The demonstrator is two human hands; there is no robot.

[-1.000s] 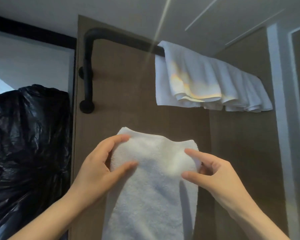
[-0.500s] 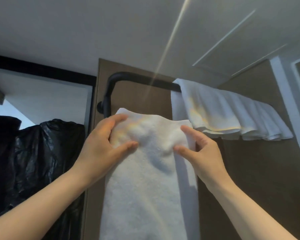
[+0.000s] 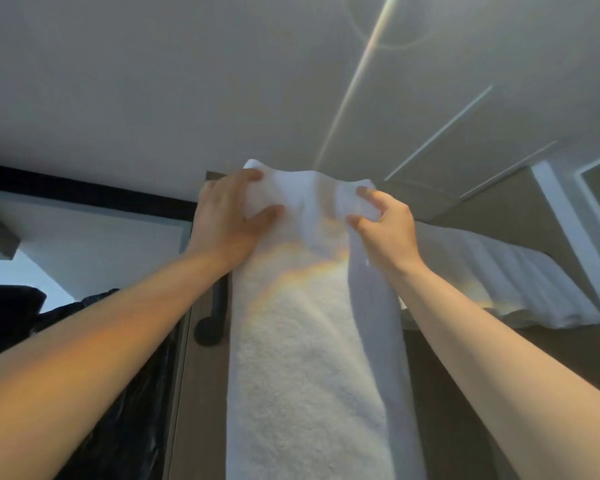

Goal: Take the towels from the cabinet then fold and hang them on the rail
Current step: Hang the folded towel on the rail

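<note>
The folded white terry towel (image 3: 309, 368) is held high in front of the brown wood-grain panel (image 3: 201, 403). Its top edge is level with the panel's upper end, and its long, nubby length hangs straight down out of view. The top edge is rumpled into soft waves between the two hands. The left hand (image 3: 227, 216) grips the upper left corner, fingers curled over the edge and thumb pressed on the front. The right hand (image 3: 385, 226) pinches the upper right corner between thumb and forefinger.

Just left of the towel shows a vertical leg of the matte black tubular rail (image 3: 219, 303), ending in a round wall mount. The rail's horizontal bar is hidden. To the right, a second white towel (image 3: 492, 278) hangs in pleated folds. A crinkled, glossy black plastic bag (image 3: 125, 393) sits at lower left, under a smooth pale ceiling (image 3: 187, 81).
</note>
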